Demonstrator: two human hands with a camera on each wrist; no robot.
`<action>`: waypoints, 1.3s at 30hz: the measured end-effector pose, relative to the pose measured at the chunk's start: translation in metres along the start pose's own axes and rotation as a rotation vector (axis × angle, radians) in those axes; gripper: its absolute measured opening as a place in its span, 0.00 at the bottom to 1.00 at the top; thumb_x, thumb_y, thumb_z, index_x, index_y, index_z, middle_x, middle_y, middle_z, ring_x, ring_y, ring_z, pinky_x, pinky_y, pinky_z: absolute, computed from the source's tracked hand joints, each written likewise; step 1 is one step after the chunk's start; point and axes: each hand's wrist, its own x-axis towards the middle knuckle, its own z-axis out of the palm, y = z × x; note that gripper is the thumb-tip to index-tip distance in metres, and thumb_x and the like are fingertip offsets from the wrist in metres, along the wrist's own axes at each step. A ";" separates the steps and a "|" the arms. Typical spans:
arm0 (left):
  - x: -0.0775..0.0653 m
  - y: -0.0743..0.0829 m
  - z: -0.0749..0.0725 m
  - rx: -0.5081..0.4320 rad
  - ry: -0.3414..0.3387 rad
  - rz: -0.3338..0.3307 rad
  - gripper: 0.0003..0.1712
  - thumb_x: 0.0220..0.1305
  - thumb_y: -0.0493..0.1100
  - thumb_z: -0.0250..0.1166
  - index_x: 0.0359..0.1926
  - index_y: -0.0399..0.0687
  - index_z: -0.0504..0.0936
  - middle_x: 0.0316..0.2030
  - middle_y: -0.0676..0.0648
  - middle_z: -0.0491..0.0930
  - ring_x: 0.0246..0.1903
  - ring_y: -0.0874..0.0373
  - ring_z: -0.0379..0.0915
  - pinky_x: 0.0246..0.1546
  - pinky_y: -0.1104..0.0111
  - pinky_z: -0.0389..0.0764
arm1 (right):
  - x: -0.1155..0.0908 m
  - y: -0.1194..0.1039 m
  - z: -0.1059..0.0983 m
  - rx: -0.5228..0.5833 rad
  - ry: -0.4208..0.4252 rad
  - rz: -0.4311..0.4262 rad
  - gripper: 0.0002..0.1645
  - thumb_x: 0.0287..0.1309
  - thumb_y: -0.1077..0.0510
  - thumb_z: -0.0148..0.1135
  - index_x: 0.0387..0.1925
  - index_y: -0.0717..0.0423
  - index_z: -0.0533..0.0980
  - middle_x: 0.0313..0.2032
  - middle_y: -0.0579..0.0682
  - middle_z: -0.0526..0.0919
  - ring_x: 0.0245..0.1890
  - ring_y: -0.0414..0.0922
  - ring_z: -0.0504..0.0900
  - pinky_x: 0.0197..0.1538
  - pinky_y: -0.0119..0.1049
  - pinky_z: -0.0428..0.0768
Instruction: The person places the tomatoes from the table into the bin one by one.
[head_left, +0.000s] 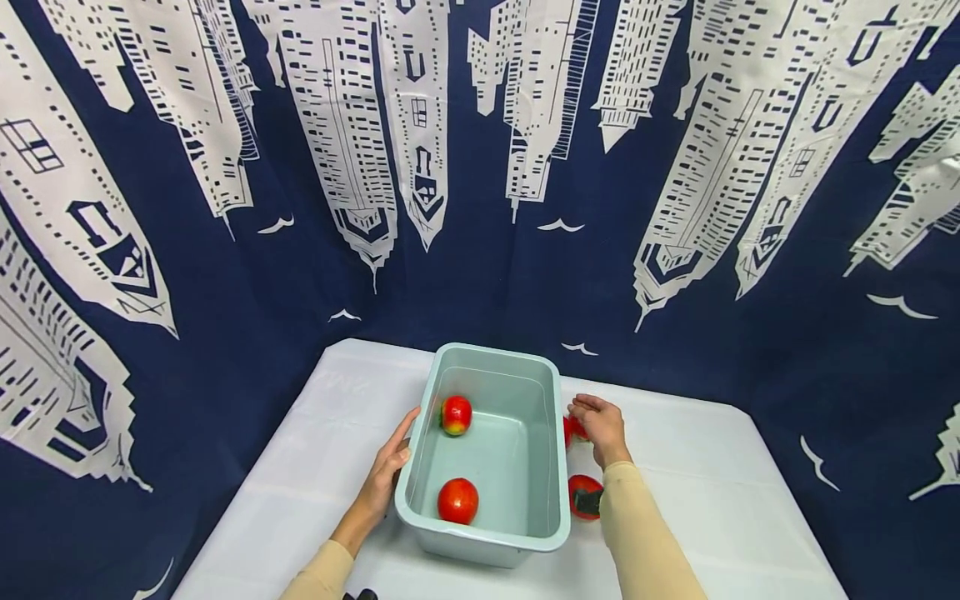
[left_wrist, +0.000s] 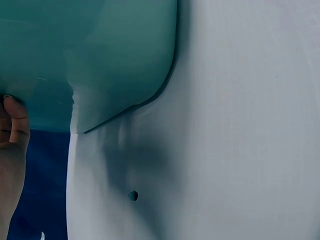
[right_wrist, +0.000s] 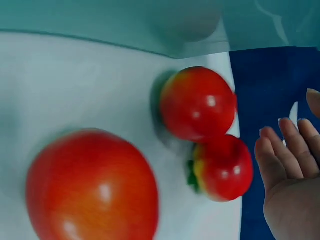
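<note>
1. Left hand (head_left: 386,467): fingers extended, lying against the outer wall of the green tub (head_left: 498,467), which stands between both hands.
2. Right hand (head_left: 603,427): fingers gently bent, thumb apart; two small red fruits (right_wrist: 222,167) (right_wrist: 197,103), touching each other, lie just beside its fingertips.
3. Behind those fingertips, toward the wrist: a large red fruit (right_wrist: 92,185).
4. Inside the tub, right of the left fingers: two more red fruits (head_left: 457,415) (head_left: 457,501), apart.
5. Beyond all fingertips: navy skyline cloth (head_left: 480,275).

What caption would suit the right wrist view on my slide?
Three red fruits on a white table beside a bin, with the right hand near two of them.
</note>
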 end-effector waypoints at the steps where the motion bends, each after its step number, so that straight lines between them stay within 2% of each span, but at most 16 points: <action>1: -0.001 0.000 -0.001 0.003 0.005 0.000 0.37 0.65 0.46 0.40 0.76 0.57 0.51 0.70 0.30 0.60 0.60 0.62 0.68 0.57 0.51 0.65 | 0.000 0.003 0.003 -0.007 0.005 0.006 0.25 0.62 0.60 0.59 0.59 0.66 0.73 0.59 0.64 0.78 0.51 0.47 0.81 0.61 0.45 0.75; 4: -0.002 0.000 -0.004 0.006 0.003 0.007 0.37 0.65 0.46 0.40 0.76 0.57 0.51 0.70 0.29 0.59 0.61 0.62 0.67 0.57 0.51 0.65 | 0.000 0.010 0.008 -0.012 0.023 0.028 0.25 0.60 0.61 0.59 0.58 0.66 0.74 0.57 0.65 0.78 0.53 0.52 0.79 0.62 0.47 0.74; 9: -0.002 0.000 -0.004 -0.009 0.001 0.010 0.37 0.65 0.45 0.40 0.76 0.56 0.51 0.69 0.29 0.59 0.60 0.64 0.68 0.57 0.50 0.65 | 0.000 0.024 0.014 -0.050 0.028 0.042 0.25 0.59 0.62 0.60 0.58 0.68 0.74 0.55 0.65 0.80 0.52 0.54 0.79 0.61 0.49 0.74; 14: -0.001 0.002 -0.007 -0.009 0.000 0.000 0.37 0.65 0.45 0.40 0.76 0.57 0.51 0.70 0.30 0.58 0.60 0.64 0.68 0.57 0.50 0.65 | -0.003 0.033 0.027 -0.203 0.042 0.033 0.27 0.58 0.62 0.57 0.59 0.67 0.73 0.56 0.67 0.78 0.57 0.62 0.74 0.61 0.55 0.70; 20: -0.002 0.000 -0.008 0.006 -0.001 -0.001 0.37 0.65 0.45 0.40 0.76 0.57 0.51 0.71 0.34 0.58 0.60 0.65 0.67 0.57 0.51 0.65 | -0.004 0.042 0.032 -0.326 0.058 0.062 0.28 0.55 0.60 0.55 0.58 0.66 0.75 0.54 0.70 0.78 0.51 0.64 0.74 0.56 0.55 0.74; 24: -0.001 0.000 -0.004 0.008 -0.006 0.007 0.37 0.65 0.46 0.40 0.76 0.57 0.51 0.72 0.36 0.58 0.61 0.65 0.67 0.58 0.49 0.64 | -0.005 0.045 0.028 -0.333 0.053 0.057 0.28 0.53 0.63 0.52 0.57 0.68 0.75 0.53 0.71 0.78 0.50 0.64 0.74 0.54 0.55 0.75; 31: -0.001 0.000 -0.002 0.008 -0.001 0.001 0.37 0.65 0.46 0.39 0.76 0.58 0.51 0.72 0.37 0.58 0.61 0.65 0.66 0.59 0.49 0.63 | -0.005 0.044 0.028 -0.297 0.034 0.065 0.29 0.55 0.66 0.49 0.60 0.67 0.73 0.57 0.71 0.75 0.53 0.64 0.72 0.57 0.57 0.74; 39: -0.001 -0.001 -0.004 0.002 0.002 -0.012 0.37 0.66 0.46 0.40 0.76 0.58 0.51 0.70 0.33 0.59 0.59 0.65 0.68 0.56 0.51 0.65 | -0.002 0.044 0.023 -0.263 0.032 0.085 0.30 0.56 0.60 0.59 0.61 0.63 0.73 0.56 0.68 0.77 0.50 0.61 0.75 0.56 0.55 0.74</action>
